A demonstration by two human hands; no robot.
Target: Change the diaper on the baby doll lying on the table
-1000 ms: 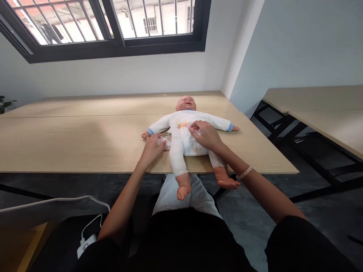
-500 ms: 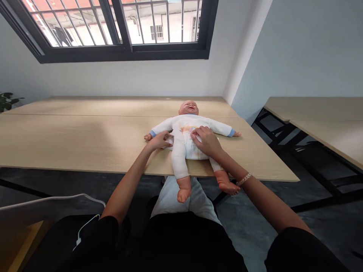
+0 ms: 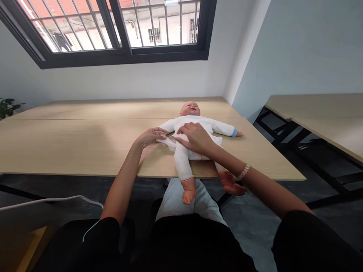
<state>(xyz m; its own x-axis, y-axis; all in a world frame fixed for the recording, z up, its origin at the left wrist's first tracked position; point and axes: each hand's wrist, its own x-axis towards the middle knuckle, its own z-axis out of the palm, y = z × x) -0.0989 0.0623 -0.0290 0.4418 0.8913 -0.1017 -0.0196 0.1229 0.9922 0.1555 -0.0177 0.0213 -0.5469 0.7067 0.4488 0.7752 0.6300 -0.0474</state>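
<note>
A baby doll [image 3: 182,160] in a white long-sleeved suit with blue cuffs lies on its back, head away from me, feet hanging past the table edge. A white diaper [image 3: 198,156] is around its hips, with one side flap [image 3: 169,142] stretched out on the left. My left hand [image 3: 151,137] is closed on the outer end of that flap, thumb below the fingers. Across the doll's belly lies my right hand [image 3: 197,139], its thumb and fingertips apart at the left hip, touching the doll. It covers most of the diaper's front.
The doll lies on a light wooden table [image 3: 70,147] against the wall. A barred window [image 3: 121,30] is above. Another table [image 3: 326,117] stands at the right. A white cable [image 3: 56,198] hangs at the lower left, and a plant [image 3: 8,107] is at the far left.
My right hand has moved left from the diaper's front to the left hip. My left hand has drawn outward and up with the flap, which now shows stretched out.
</note>
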